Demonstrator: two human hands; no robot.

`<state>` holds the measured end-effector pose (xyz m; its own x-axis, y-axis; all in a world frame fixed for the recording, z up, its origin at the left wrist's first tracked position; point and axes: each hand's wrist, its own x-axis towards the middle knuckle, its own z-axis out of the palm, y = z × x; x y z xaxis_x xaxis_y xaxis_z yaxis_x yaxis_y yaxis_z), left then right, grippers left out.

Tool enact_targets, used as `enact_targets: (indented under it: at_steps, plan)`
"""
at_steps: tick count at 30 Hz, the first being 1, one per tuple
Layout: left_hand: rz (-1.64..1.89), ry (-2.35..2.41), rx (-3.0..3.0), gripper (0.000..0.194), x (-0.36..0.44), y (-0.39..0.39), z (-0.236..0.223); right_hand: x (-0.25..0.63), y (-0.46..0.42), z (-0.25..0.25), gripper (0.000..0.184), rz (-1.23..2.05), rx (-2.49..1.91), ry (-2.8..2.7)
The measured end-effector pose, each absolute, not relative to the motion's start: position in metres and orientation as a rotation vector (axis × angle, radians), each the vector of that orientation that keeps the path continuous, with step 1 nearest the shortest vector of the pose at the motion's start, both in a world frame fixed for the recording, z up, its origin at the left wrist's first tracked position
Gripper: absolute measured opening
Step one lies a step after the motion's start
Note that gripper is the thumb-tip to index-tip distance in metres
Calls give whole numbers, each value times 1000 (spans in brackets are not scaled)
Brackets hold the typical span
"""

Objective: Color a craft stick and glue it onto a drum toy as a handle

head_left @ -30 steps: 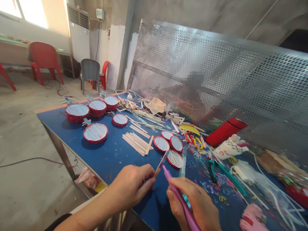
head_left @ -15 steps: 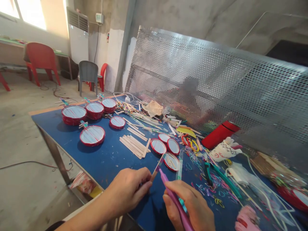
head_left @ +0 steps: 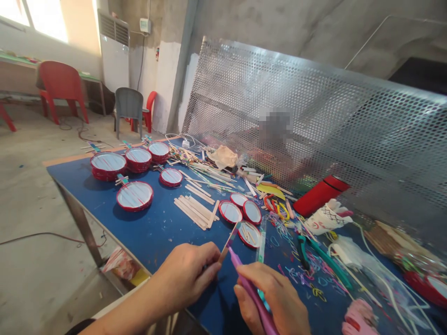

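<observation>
Slim purple pen (head_left: pixel 250 289) at flat wooden stick (head_left: pixel 230 242), lower centre
Left hand (head_left: pixel 193 267) pinches stick; right hand (head_left: pixel 279 291) curls around pen.

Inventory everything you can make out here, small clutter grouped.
tables: two, blue in foreground, green far left
perforated panel: one, silver, behind blue table
held stick: one, wood, coloured end, lower centre
pen: one, purple, lower centre
larger discs: five, pale, red rims, table's left
small discs: four, pale, red rims, table's middle
loose sticks: many, mostly wood, table's middle
small loops: many, mixed colours, table's right
pliers: one, teal handles, table's right
bottle: one, red, near panel
cup: one, white, beside bottle
unidentified item: one, pink, lower right
chairs: three red, one grey, back left
floor unit: one, white, back left
person: one, blurred, seen through panel
left hand: one, bare, gripping held stick
right hand: one, bare, gripping pen
</observation>
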<state>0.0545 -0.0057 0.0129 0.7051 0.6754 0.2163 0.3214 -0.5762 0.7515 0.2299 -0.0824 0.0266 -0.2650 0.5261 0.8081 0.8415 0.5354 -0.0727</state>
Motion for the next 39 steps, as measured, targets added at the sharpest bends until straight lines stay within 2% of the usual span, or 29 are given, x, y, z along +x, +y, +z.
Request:
enact_targets:
  at_steps: [35,39]
  plan:
    - [653,755,2209,12,55,-6,11,229,-83,25,13,-500,-1144,-1864]
    - [639,741,2181,12,54,-6,11,232,-79,25,14,-581,-1062,-1872]
